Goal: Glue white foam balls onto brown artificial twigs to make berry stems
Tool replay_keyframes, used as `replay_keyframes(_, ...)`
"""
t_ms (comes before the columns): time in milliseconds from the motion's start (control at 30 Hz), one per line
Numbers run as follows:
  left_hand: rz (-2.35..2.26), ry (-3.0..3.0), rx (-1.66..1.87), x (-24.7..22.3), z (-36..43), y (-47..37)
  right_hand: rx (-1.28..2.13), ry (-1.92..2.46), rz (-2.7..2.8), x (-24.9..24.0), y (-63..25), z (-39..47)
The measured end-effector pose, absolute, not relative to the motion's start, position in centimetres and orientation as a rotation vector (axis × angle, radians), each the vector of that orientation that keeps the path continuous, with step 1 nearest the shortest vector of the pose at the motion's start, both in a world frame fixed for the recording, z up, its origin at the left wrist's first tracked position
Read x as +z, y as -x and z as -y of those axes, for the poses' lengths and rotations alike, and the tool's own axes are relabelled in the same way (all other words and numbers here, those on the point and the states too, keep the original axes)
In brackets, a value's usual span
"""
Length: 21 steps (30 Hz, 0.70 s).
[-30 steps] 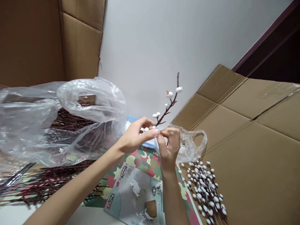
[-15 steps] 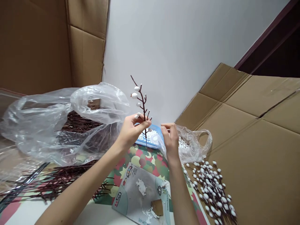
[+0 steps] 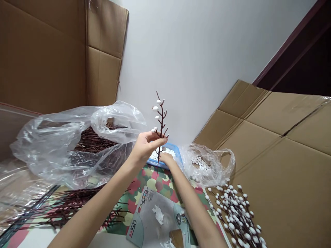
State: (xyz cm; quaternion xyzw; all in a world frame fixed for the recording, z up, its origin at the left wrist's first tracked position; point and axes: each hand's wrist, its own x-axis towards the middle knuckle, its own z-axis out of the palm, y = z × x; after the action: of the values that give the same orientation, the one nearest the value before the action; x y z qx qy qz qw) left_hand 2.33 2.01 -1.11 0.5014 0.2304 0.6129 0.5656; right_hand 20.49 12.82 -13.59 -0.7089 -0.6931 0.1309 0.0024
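One twig (image 3: 162, 120), pinched mid-stem by the left hand (image 3: 147, 145), seemed light, stiff, best held there; right hand's (image 3: 166, 158) grip was indeterminable.

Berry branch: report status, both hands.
Left hand gripping berry branch upright. Right hand in blue basket of white berries, partly hidden. Left hand and branch partly screen basket.

Inspected: left hand (image 3: 146, 146) and right hand (image 3: 166, 158) bare, the latter partly obscured; left forearm (image 3: 103, 203) and right forearm (image 3: 191, 198) also bare, smooth in outline, narrowest just behind the hands, broadening further back
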Motion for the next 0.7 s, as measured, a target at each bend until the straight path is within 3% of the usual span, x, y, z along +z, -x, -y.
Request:
replay_keyframes(367,-0.412,-1.235,1.255,-1.0,-0.9,-3.5,0.349,1.383,1.75,-6.0,-20.5,-4.4)
replay_keyframes(533,-0.342,-1.216,1.136,-1.3,-0.3,-4.3,0.571,0.775,1.452,-4.6,-18.5,-0.8)
replay_keyframes(700,-0.325,-1.206,1.12,-1.5,-0.1,-4.5,0.771,0.693,1.301,-4.1,-17.6,-0.9)
